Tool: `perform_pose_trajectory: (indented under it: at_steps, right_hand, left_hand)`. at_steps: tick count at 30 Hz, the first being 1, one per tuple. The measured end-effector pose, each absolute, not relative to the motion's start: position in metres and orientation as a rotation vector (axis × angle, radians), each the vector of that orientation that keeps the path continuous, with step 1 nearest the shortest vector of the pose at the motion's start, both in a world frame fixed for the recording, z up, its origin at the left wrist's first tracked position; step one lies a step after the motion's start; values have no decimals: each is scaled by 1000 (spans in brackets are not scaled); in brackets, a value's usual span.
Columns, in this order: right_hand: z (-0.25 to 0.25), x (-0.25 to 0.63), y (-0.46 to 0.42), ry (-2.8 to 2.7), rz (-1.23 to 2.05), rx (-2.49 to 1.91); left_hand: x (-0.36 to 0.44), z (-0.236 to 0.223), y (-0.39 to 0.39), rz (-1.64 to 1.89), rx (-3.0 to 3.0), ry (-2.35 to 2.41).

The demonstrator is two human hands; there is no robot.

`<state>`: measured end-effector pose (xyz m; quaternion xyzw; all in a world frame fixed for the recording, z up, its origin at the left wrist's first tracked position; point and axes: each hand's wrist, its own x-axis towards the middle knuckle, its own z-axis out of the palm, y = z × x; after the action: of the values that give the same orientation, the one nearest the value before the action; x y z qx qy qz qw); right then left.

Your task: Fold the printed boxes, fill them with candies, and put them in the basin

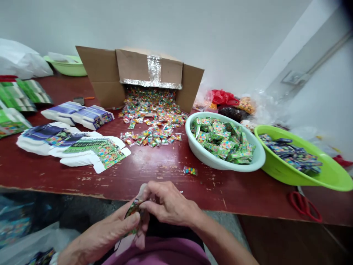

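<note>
Close to my body, below the table's front edge, my left hand (113, 230) is closed around a small printed candy box (134, 209), green and dark with white flaps. My right hand (172, 204) pinches the upper end of the same box by a white flap; my fingers hide part of it. Just beyond my hands lies one clear packet of coloured candies (190, 170). To the left are stacks of flattened candy boxes (110, 154), green ones overlapping purple ones. Many wrapped candy packets (153, 136) spill from an open cardboard box (104, 79) at the back.
A pale blue basin (198, 152) holds filled green boxes. Beside it, a lime basin (331, 171) holds dark purple ones. Red scissors (303, 206) lie at the table's right front edge. Bundled cartons (16, 95) and a green bowl (70, 68) stand far left.
</note>
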<state>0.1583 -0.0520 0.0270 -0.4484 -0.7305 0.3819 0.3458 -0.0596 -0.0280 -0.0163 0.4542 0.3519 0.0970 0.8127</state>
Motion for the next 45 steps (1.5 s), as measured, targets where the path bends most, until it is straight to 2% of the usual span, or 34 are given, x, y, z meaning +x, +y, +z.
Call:
perform_pose_trajectory:
  at_steps: [8, 10, 14, 18, 24, 29, 35, 45]
  right_hand:
    - [10, 170, -48, -1638, 1556, -879]
    - [5, 170, -48, -1569, 1486, -936]
    - [-1, 163, -48, -1405, 1123, -1213]
    - [-3, 157, -46, -1382, 1267, -1169]
    - [-8, 162, -42, -1341, 1184, -1311]
    - [-15, 146, -46, -983, 1325, -1183]
    - [-22, 137, -49, -1024, 1238, -1115]
    - [-12, 149, -34, -857, 1450, -1102]
  left_hand:
    - [-37, 3, -23, 73, 1232, 585]
    - [-30, 7, -24, 179, 1241, 645]
    - [-22, 5, -27, 465, 1100, 778]
    - [-18, 0, -30, 554, 1049, 817]
    - [-21, -1, -33, 776, 1100, 959]
    - [-18, -2, -44, 950, 1145, 1086]
    - [-22, -1, -41, 902, 1189, 1055]
    - [-23, -8, -43, 901, 1138, 1007]
